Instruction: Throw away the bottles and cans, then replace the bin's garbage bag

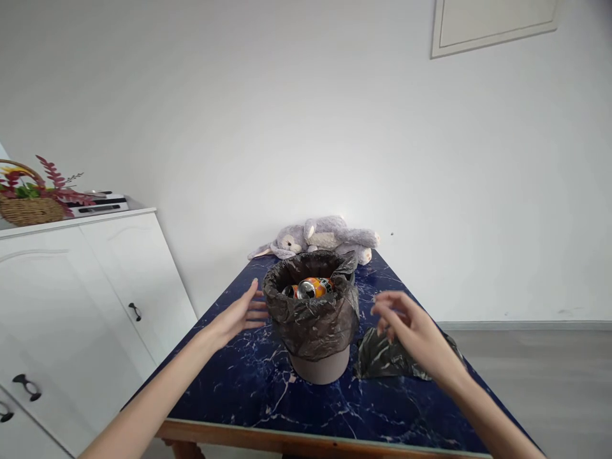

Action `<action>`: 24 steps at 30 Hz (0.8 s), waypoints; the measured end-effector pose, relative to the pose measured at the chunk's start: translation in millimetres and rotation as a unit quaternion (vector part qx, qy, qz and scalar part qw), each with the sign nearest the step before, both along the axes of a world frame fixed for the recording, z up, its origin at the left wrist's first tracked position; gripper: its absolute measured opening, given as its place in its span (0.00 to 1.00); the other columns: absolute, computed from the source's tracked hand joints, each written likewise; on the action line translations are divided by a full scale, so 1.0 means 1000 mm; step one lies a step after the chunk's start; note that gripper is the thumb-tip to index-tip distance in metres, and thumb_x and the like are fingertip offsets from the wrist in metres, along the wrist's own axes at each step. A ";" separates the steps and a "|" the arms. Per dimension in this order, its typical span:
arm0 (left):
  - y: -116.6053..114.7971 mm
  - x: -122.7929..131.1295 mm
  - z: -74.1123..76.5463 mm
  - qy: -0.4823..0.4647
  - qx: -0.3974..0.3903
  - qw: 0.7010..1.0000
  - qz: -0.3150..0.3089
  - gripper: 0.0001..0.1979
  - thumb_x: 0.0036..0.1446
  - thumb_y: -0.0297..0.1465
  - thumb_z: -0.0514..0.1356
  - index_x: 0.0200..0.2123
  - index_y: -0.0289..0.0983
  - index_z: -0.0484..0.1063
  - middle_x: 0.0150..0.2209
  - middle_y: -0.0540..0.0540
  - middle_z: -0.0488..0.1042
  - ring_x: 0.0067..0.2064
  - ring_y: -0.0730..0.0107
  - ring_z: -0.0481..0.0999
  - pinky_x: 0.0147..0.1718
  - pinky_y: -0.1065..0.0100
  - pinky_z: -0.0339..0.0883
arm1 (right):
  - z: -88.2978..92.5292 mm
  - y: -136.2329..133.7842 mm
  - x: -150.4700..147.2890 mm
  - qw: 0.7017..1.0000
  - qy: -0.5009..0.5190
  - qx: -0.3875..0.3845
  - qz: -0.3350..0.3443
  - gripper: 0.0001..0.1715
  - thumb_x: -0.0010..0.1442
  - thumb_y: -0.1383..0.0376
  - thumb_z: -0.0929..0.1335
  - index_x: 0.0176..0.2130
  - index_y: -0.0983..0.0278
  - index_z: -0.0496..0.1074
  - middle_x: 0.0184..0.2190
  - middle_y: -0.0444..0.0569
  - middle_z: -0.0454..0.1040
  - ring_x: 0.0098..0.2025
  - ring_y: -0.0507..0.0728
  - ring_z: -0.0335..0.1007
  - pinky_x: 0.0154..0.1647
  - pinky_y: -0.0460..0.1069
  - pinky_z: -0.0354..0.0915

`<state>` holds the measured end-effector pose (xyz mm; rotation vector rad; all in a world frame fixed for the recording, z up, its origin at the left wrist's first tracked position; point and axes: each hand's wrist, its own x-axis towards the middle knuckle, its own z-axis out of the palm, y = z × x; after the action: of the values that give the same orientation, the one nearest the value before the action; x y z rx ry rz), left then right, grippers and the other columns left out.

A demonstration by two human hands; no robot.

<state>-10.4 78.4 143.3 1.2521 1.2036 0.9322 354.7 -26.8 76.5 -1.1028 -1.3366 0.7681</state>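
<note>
Nearest you, in front of the bin [320, 370], runs the wooden edge [239, 435] of the dark blue, white-veined tabletop [239, 395]. Right of the bin lies a loose black plastic bag [382, 357], crumpled and partly hidden under your right hand [410, 325]. That hand is empty, its fingers loosely bent, apart from the bin. Your left hand [236, 317] is just left of the bin, empty and spread, its fingertips so near the side that you cannot tell whether they touch.

The bin itself stands upright in the middle of the tabletop, between your hands. Its pale base shows below a thin dark liner [313, 328], which folds over the rim and hangs wrinkled around the wall, bunched up at the right. Inside the bin you see an orange can [316, 287] on its side, silver end towards you, and part of a second can [289, 291] left of it.

Behind the bin, a grey plush toy [329, 237] lies along the far end. Farther off, left of the bin, stands a white cabinet [102, 268] with a wicker basket [33, 210] on top.
</note>
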 end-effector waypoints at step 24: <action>-0.032 0.050 0.117 -0.306 0.131 0.942 0.051 0.14 0.45 0.15 0.69 0.31 0.35 0.71 0.20 0.59 0.63 0.19 0.83 0.63 0.18 0.78 0.54 | 0.175 0.102 0.025 0.962 0.231 -0.010 0.143 0.19 0.53 0.78 0.74 0.45 0.65 0.75 0.25 0.39 0.69 0.21 0.45 0.60 0.20 0.38 0.66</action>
<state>39.6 46.1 260.0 0.9905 0.6662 1.4638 379.2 75.5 251.6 -0.6894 -1.0964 1.1741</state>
